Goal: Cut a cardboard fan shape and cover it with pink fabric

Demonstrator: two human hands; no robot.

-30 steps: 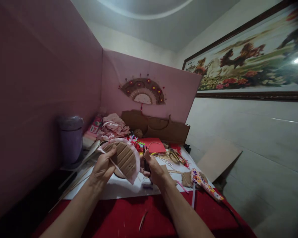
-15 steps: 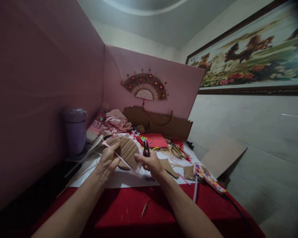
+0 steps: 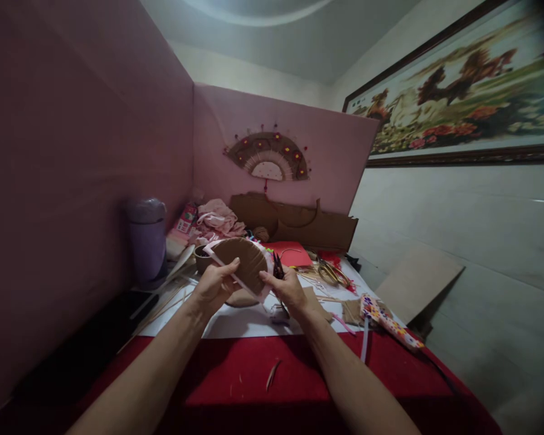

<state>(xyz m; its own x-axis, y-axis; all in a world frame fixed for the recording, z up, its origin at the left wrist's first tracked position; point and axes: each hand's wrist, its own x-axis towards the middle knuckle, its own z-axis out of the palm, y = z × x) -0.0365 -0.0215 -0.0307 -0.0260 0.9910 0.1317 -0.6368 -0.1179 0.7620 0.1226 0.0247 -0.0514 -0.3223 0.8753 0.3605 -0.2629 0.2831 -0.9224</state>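
Both my hands hold a fan-shaped piece of brown corrugated cardboard (image 3: pixel 246 261) with a pale pink strip along its edge, lifted above the table. My left hand (image 3: pixel 214 285) grips its left side, thumb on the front face. My right hand (image 3: pixel 289 289) pinches the lower right rim of the cardboard and also holds a dark-handled tool (image 3: pixel 278 266) that sticks up between the fingers; it looks like scissors.
A white sheet (image 3: pixel 236 323) lies on the red tablecloth (image 3: pixel 254 386) with scraps, sticks, gold scissors (image 3: pixel 330 275), a floral-patterned tool (image 3: pixel 390 323), red paper (image 3: pixel 290 254). A purple container (image 3: pixel 145 237) stands left. Pink boards wall the left and back; a decorated fan (image 3: pixel 268 158) hangs there.
The cardboard fan piece has been raised and turned a little in my hands, and my right hand has come onto its rim. The view has drifted to the left.
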